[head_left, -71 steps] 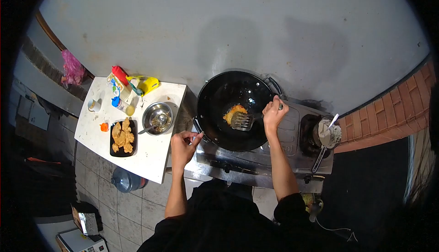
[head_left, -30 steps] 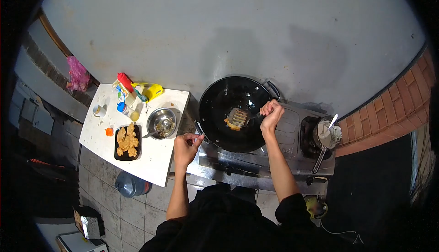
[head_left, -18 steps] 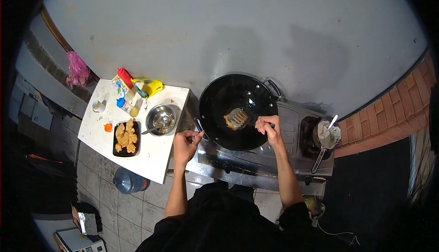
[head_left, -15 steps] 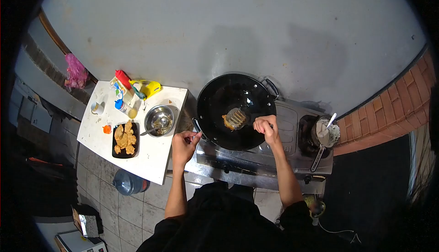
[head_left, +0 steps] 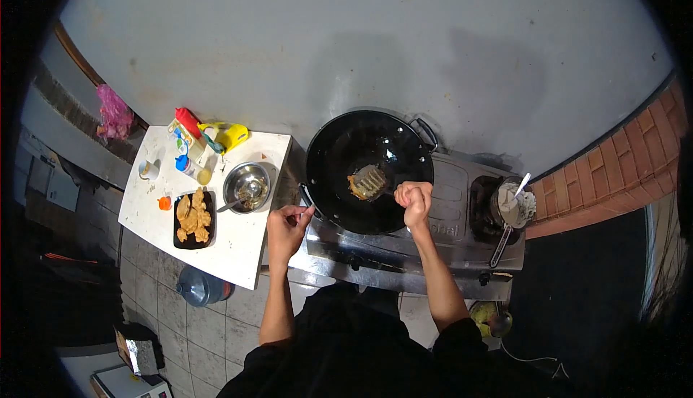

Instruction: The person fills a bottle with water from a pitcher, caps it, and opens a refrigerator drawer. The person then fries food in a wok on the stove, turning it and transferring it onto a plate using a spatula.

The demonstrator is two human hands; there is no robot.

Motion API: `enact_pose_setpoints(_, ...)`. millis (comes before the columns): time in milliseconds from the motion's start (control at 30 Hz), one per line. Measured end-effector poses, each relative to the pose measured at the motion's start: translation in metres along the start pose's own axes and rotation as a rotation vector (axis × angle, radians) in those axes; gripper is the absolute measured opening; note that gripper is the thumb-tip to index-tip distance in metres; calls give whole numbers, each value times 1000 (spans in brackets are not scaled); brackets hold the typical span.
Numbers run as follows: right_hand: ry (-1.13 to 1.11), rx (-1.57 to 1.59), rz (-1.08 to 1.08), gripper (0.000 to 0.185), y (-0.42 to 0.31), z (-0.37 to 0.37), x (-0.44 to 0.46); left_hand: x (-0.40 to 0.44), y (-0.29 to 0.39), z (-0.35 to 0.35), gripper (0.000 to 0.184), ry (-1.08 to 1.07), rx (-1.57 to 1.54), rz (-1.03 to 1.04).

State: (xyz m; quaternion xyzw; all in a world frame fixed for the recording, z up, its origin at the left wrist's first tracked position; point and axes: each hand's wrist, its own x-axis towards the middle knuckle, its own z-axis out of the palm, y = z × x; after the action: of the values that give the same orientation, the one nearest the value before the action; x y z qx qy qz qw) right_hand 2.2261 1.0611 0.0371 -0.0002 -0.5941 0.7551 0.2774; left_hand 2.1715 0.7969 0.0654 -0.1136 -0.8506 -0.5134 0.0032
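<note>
A black wok [head_left: 339, 134] stands on the stove, its left loop handle [head_left: 305, 194] toward the table. My right hand [head_left: 414, 203] is closed in a fist over the wok's right front rim, around the handle of a slotted spatula [head_left: 371, 181]. The spatula's head lies low in the wok, over a browned piece of food [head_left: 355, 189]; most of its handle is hidden. Beside the left loop handle is my left hand [head_left: 289, 232], its fingers curled and the thumb pressed toward them. What they pinch, if anything, is too small to make out.
On the white table [head_left: 234, 254] are a black tray [head_left: 177, 235] of battered pieces, a steel bowl [head_left: 234, 174] with a spoon, bottles and a cup [head_left: 149, 171]. A small pan [head_left: 509, 207] of white paste sits on the right burner. A water jug [head_left: 198, 286] lies below.
My right hand and the spatula have shifted slightly left. The whole view has moved a little; my left hand stays by the wok's handle.
</note>
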Motion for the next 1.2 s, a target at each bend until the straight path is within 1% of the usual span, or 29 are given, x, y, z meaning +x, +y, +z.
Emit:
enact_pose_setpoints(200,43,65,-48,28,-1,4,0,-1,1,-1,23,-6,16,-10)
enact_pose_setpoints(500,101,74,-11,28,2,2,2,-1,5,-3,23,-22,39,-22)
enact_pose_setpoints(633,98,101,-32,28,4,0,2,-1,8,-3,23,-14,31,-24)
enact_pose_setpoints(967,128,115,32,28,3,-2,7,1,0,-1,24,-27,18,-32)
enact_pose_setpoints(1033,137,100,34,28,1,-1,7,1,-1,-1,24,-19,-1,14)
enact_pose_setpoints(1200,183,82,46,30,-2,5,9,0,5,-1,24,-16,1,-13)
